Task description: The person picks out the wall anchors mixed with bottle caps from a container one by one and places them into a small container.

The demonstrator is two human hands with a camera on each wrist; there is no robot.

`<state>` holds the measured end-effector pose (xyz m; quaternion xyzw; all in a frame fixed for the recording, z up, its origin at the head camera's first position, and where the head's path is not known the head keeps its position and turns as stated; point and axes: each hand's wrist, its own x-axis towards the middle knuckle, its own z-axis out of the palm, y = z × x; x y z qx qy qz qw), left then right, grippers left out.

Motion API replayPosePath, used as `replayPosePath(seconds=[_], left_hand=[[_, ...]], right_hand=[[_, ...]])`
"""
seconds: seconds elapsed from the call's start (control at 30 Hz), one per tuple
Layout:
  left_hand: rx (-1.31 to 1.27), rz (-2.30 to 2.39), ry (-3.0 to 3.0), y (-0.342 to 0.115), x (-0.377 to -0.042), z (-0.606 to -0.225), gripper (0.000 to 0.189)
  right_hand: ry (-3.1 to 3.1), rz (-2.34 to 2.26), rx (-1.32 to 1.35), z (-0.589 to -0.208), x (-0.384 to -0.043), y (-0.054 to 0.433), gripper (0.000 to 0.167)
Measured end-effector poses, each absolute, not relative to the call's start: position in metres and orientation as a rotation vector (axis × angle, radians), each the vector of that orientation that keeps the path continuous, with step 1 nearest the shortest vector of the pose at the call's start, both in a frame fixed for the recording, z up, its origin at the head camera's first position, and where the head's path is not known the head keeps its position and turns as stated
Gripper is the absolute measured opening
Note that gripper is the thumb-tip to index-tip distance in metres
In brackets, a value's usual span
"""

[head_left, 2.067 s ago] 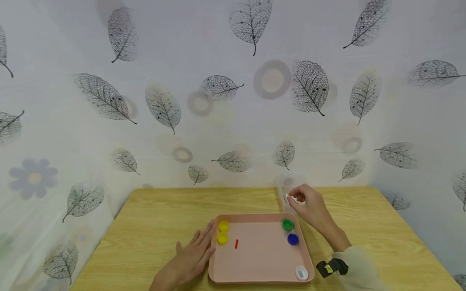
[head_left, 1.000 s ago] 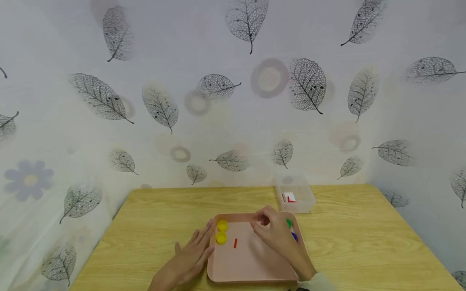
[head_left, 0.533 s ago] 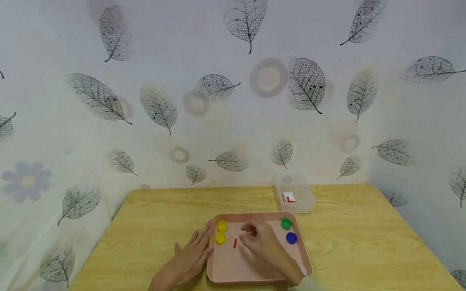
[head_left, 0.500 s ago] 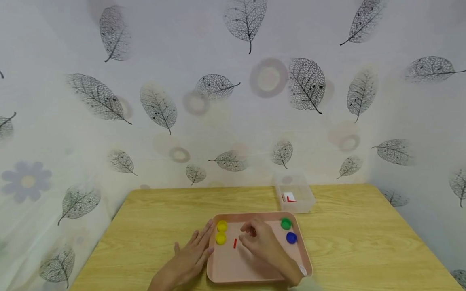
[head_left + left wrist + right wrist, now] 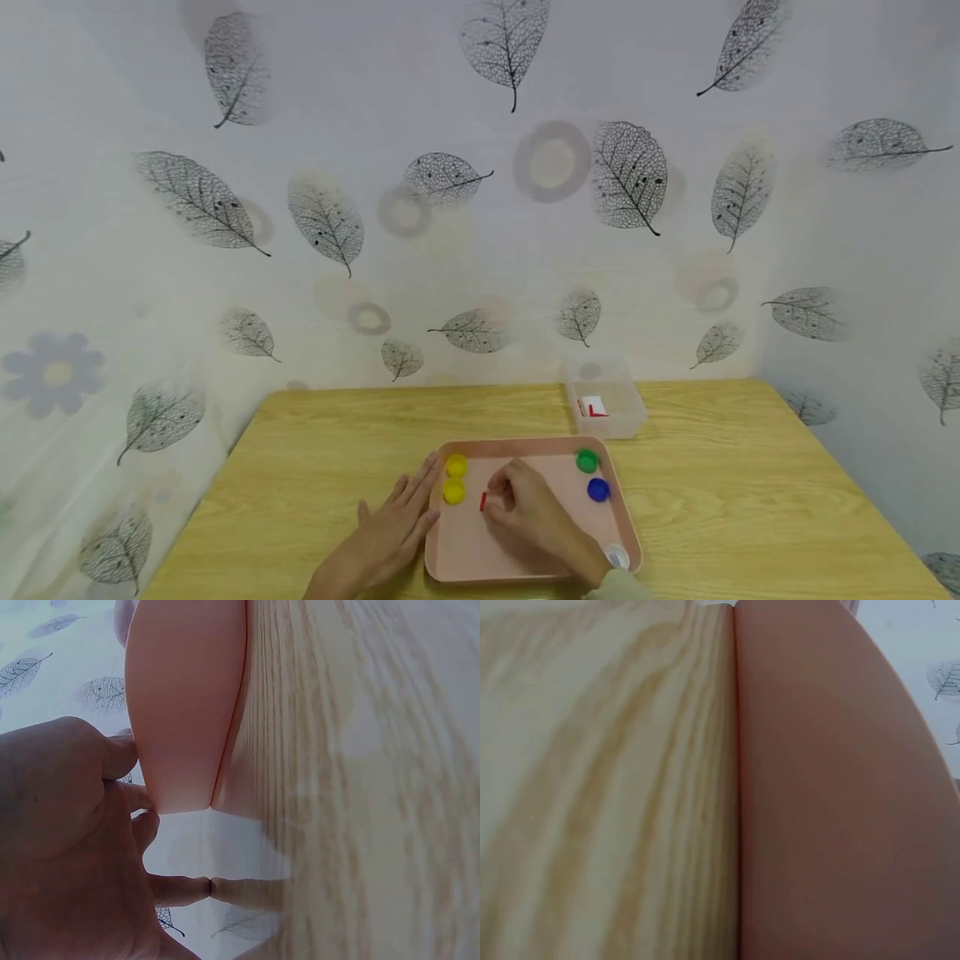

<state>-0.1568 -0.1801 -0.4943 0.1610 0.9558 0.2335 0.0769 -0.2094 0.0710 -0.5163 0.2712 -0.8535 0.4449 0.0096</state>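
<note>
A pink tray [image 5: 532,575] lies on the wooden table. My left hand [image 5: 392,527] rests against its left side, fingers stretched out; the left wrist view shows those fingers beside the tray wall [image 5: 184,712]. Over the middle of the tray is my right hand [image 5: 531,508], its index finger and thumb curved towards each other. Their tips are right beside a short red stick [image 5: 483,502] lying on the tray floor; I cannot tell whether they hold anything. In the right wrist view only the tray's outer wall [image 5: 840,787] and the table show, not the fingers.
Two yellow round caps [image 5: 454,491] sit at the tray's left. On its right are a green cap [image 5: 587,460], a blue cap [image 5: 597,489] and a white round piece [image 5: 617,557]. Behind the tray stands a clear plastic box [image 5: 626,412] with a white card [image 5: 592,405] and red pieces.
My right hand has come from the clear box, across the tray to the left, and down beside the red stick. My left hand has stayed at the tray's left side.
</note>
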Motion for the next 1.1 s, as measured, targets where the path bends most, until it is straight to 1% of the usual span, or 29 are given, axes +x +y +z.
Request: replayPosePath(seconds=[0.47,0.8,1.1], left_hand=[[0.465,0.687,2.879,-0.181,-0.156,-0.495,0.061],[0.460,0.687,2.864,-0.181,-0.156,-0.494,0.062],[0.461,0.681,2.857,-0.181,-0.157,-0.493,0.062]], right_hand=[[-2.824,1.253,0.807,-0.519,-0.210,0.064,0.024],[-2.873,1.224,0.782,-0.521,-0.211,0.060,0.018],[-2.876,1.185,0.783,-0.515,-0.208,0.060,0.018]])
